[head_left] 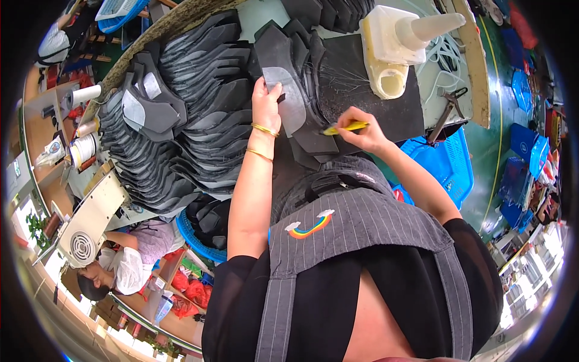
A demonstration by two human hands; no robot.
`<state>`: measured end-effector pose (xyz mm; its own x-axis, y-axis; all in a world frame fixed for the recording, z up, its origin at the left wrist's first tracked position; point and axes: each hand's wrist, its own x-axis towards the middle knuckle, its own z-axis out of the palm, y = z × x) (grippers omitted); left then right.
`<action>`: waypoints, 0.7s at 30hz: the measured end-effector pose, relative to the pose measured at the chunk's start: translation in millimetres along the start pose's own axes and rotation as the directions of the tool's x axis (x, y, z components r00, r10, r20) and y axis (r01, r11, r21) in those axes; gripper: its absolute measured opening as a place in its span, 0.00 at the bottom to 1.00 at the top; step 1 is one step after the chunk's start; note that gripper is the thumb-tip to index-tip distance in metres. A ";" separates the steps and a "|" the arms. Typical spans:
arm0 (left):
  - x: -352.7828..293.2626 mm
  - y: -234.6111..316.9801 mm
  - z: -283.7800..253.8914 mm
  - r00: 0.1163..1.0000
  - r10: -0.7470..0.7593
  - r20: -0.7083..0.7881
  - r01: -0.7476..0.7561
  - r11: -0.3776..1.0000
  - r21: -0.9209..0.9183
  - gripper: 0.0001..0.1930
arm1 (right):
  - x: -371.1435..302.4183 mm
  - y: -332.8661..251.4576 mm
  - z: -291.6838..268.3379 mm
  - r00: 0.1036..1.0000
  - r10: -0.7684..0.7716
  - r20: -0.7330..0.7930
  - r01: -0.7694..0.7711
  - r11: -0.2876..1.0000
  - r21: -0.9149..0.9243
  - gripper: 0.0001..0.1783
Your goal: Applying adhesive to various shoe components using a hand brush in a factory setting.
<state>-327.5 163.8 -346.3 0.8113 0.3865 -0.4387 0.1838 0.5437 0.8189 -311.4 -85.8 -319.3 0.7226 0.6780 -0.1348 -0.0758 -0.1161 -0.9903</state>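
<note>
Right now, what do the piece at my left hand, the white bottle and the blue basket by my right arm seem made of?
Piece: maybe foam or rubber; its black parts look matte, sheet-like.
White bottle: probably plastic; smooth, translucent-looking walls.
Blue basket: likely plastic; glossy, slotted sides.

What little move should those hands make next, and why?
Perhaps slide the yellow tool slightly along the black piece: the right hand holds its tip by one edge, while the left hand grips the opposite side.
</note>
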 end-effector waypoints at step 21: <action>-8.6 50.0 -29.2 0.941 -0.153 0.301 0.238 0.932 -0.272 0.15 | 76.5 -85.2 34.4 0.984 -0.035 0.175 0.091 0.942 -0.323 0.07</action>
<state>-341.6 209.5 -312.4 0.9026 0.0568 -0.4266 0.2134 0.8017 0.5583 -273.3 0.9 -246.3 0.5936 0.7980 -0.1039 0.2162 -0.2825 -0.9346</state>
